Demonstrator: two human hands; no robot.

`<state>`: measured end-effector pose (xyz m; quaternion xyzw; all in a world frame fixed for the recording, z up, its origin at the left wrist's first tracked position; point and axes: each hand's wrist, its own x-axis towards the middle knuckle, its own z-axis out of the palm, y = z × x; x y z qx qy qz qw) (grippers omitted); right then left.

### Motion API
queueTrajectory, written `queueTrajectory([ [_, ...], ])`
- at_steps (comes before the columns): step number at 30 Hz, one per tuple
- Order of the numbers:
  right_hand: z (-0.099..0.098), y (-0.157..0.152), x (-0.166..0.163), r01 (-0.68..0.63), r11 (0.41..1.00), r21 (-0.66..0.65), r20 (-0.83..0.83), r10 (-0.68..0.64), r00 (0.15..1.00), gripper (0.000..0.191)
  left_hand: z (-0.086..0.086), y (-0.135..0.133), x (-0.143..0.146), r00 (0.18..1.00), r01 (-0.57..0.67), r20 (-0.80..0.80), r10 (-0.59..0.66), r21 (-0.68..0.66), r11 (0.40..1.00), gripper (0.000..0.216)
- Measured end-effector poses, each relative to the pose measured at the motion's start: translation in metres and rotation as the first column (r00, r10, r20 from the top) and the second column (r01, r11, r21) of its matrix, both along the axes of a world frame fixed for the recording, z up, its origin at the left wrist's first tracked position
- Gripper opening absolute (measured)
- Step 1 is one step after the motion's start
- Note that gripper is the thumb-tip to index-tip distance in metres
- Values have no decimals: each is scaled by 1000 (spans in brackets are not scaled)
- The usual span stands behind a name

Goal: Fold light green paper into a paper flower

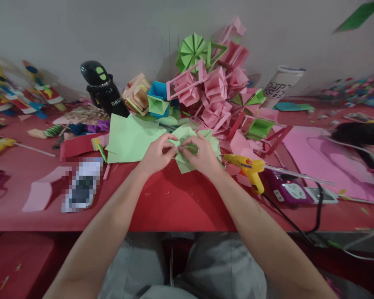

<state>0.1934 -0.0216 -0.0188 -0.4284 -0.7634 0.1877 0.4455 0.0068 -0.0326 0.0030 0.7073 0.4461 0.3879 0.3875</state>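
Observation:
Both my hands meet over a folded light green paper piece [187, 135] lying on the red table [174, 203]. My left hand [157, 153] pinches its left part with curled fingers. My right hand [201, 155], a ring on one finger, pinches the right part. A flat light green sheet [129, 139] lies just left of my left hand. Behind the folded piece rises a heap of pink and green folded paper shapes [215, 89].
A yellow glue gun [249, 168] lies right of my right hand, its cord running to a purple power strip [293, 191]. A black bottle [104, 89] stands at the back left. Pink paper [318, 155] lies right; a blurred-out flat item [82, 185] and pink scraps lie left.

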Motion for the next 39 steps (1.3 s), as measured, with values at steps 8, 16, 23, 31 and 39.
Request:
queueTrajectory([
  [8, 0, 7, 16, 19, 1000, -23, 83, -17, 996, 27, 3, 3, -12, 979, -79, -171, 107, 162, 984, 25],
  [16, 1, 1, 15, 150, 984, -91, 407, -100, 908, 15, -2, 2, -8, 915, 26, -391, 95, 293, 956, 35],
  [23, -2, 4, 14, 110, 993, -47, 184, -100, 978, 19, -1, 4, -10, 940, -64, -307, 146, 263, 963, 38],
  [31, 6, 5, 6, -116, 948, -295, -462, -35, 886, 64, -4, 14, -8, 978, -127, 166, 125, -1, 992, 30],
  [39, 6, 7, 4, -160, 914, -372, -570, -90, 817, 39, -8, 18, -5, 941, -113, 297, 164, -181, 977, 28],
])
